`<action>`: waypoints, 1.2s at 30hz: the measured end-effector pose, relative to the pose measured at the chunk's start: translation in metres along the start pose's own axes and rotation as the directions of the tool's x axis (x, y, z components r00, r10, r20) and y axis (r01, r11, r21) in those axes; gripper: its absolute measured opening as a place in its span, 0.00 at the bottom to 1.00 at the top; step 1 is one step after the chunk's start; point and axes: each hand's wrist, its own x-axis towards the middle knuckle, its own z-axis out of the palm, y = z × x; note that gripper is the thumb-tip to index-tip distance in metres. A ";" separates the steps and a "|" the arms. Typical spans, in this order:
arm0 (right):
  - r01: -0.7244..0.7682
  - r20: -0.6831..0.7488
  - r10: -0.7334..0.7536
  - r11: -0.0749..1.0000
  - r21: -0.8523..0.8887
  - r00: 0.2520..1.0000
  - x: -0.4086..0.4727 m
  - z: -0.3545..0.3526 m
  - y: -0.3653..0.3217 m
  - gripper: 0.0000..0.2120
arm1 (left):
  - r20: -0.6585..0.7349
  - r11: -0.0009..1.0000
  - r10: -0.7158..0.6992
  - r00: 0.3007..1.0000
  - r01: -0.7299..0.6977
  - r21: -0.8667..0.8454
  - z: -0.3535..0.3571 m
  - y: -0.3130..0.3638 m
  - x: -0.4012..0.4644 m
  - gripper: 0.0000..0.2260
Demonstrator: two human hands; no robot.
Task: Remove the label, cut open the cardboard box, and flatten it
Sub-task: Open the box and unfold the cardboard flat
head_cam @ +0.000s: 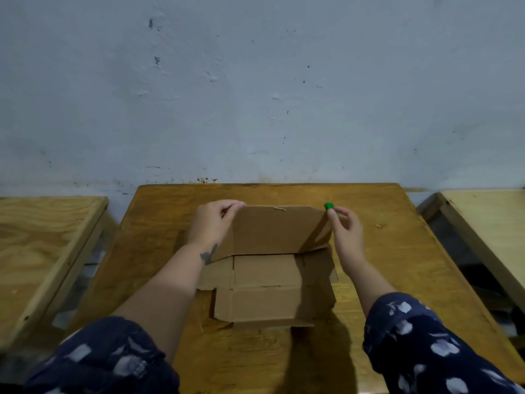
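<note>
1. Cardboard, brown and matte, made up the cardboard box [264, 277], which lay at the middle of the wooden table [397, 251], already cut open with its panels spread; only the panel at 12 o'clock stood raised.
2. That raised panel [277, 230] was plain and label-free on the face shown, with a small torn shred on its top edge and clipped upper corners.
3. At 10 o'clock of the box, the left hand [211, 223] pinched the panel's top left corner, fingers curled over the edge.
4. At 2 o'clock, the right hand [348, 233] touched the panel's right edge with bent fingers, and a small green object [329, 206] showed at its fingertips; whether it was held, I could not tell.
5. Judged from this, flattening was the step in hand: the next move called for pressing the upright panel down along its crease until it lay flat with the others.
6. The corrugated sheet looked stiff yet creased, so it would probably spring back unless pushed firmly.
7. Beyond, the table's grain was glossy amber; paler wooden tables stood at 9 and 3 o'clock, and a scuffed grey wall [255, 95] rose at 12.
</note>
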 end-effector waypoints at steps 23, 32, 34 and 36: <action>0.190 0.290 -0.040 0.840 -0.508 0.956 -0.100 -0.031 0.046 0.14 | 0.484 0.997 -0.015 0.875 -0.022 0.070 0.001 -0.050 -0.117 0.27; 0.420 0.510 -0.026 0.606 -0.676 0.860 -0.106 -0.060 0.069 0.28 | 0.450 0.842 -0.027 0.893 -0.223 0.492 0.010 -0.066 -0.094 0.24; 0.486 0.561 -0.025 0.532 -0.693 0.827 -0.108 -0.066 0.076 0.31 | 0.467 0.816 -0.052 0.883 -0.232 0.529 0.014 -0.075 -0.095 0.24; 0.533 0.590 -0.031 0.471 -0.703 0.807 -0.110 -0.068 0.082 0.34 | 0.468 0.814 -0.049 0.883 -0.236 0.531 0.018 -0.081 -0.099 0.24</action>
